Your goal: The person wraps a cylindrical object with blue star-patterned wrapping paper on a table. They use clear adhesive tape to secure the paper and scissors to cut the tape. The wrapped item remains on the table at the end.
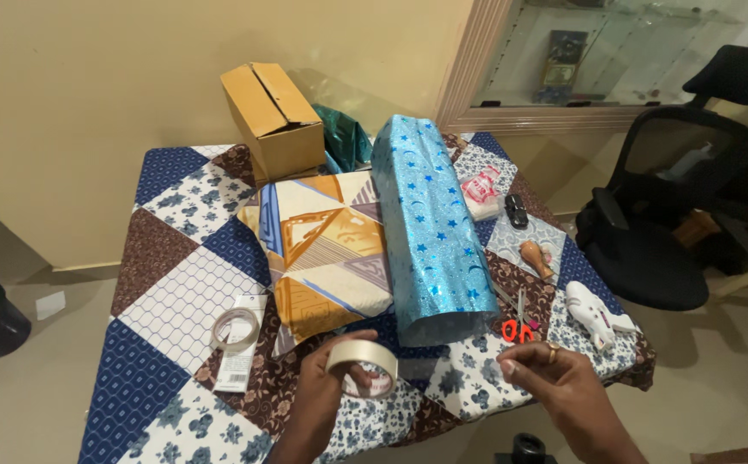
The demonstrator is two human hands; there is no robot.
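My left hand [327,385] grips a roll of clear tape [364,367] at the near edge of the table, the roll held upright. My right hand [539,369], with a ring on one finger, hovers just right of it with fingertips pinched together; whether it pinches a tape end I cannot tell. Directly beyond lies a long parcel wrapped in shiny blue star paper [432,228]. Left of that parcel rests a flat parcel in orange, white and blue geometric paper [327,253]. Red-handled scissors [518,325] lie beside my right hand.
A patchwork cloth covers the table [168,283]. A second tape roll [235,329] lies on a card at the left. An open cardboard box [275,116] stands at the back. A white dispenser-like object [593,314], a wooden piece [535,256] and a black office chair [675,206] are to the right.
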